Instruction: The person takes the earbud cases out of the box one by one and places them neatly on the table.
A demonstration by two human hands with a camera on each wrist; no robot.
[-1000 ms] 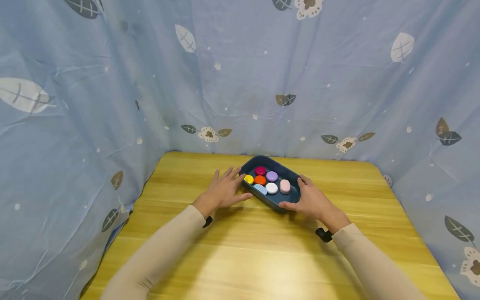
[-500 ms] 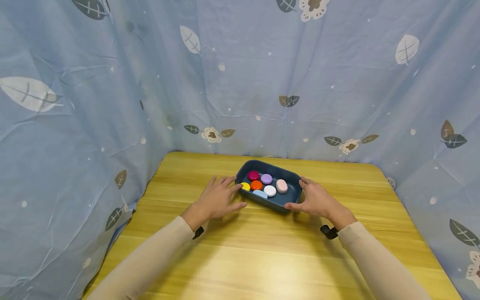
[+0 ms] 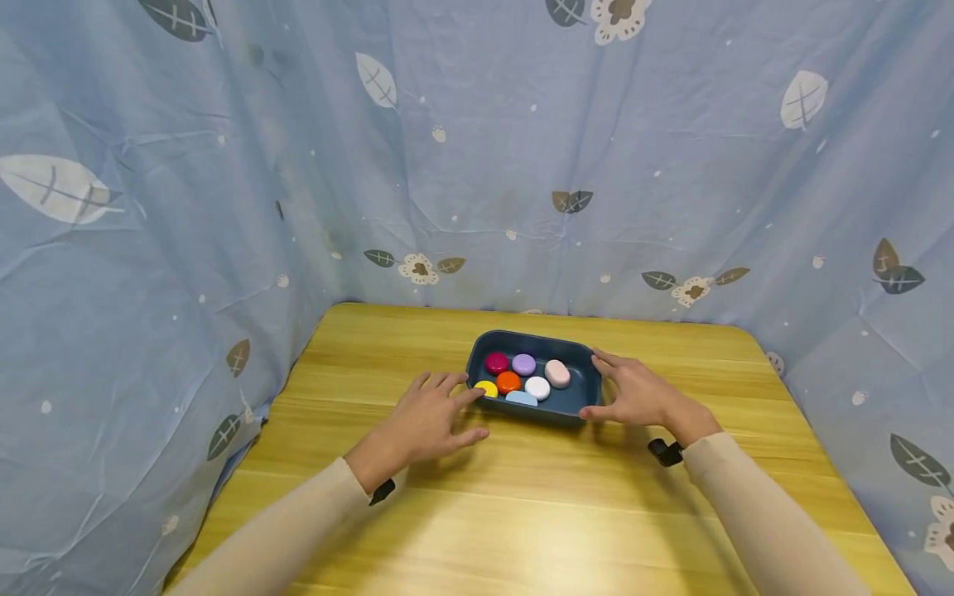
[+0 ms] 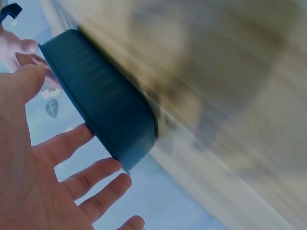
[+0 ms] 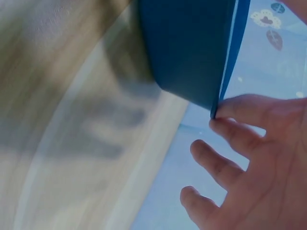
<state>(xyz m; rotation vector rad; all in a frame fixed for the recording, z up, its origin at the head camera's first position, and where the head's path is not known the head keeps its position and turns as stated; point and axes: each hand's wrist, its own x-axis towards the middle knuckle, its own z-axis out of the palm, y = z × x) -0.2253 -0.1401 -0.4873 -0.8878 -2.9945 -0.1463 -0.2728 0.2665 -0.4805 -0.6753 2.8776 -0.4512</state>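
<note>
A dark blue rectangular box (image 3: 555, 415) with rounded corners stands on the table, its long side nearly level across the head view. Inside lie smooth, rounded pieces: crimson (image 3: 496, 362), lilac (image 3: 524, 364), orange (image 3: 508, 382), yellow (image 3: 487, 388), white (image 3: 537, 388), pale pink (image 3: 556, 373) and light blue (image 3: 522, 398). My left hand (image 3: 428, 420) is at the left end, fingers spread and fairly straight; two fingertips (image 4: 112, 164) meet the rim in the left wrist view. My right hand (image 3: 644, 397) spans the right end, with loosely extended fingertips (image 5: 223, 123) at the rim corner.
The wood-grain table (image 3: 477, 513) runs back to a blue curtain (image 3: 477, 165) printed with leaves and flowers, which also hangs along both sides. Black wrist straps (image 3: 666, 452) and beige sleeves (image 3: 760, 505) are on both arms.
The box has turned from slanted to nearly straight, its left end coming nearer along with my left hand. My right hand has shifted slightly right with the other end.
</note>
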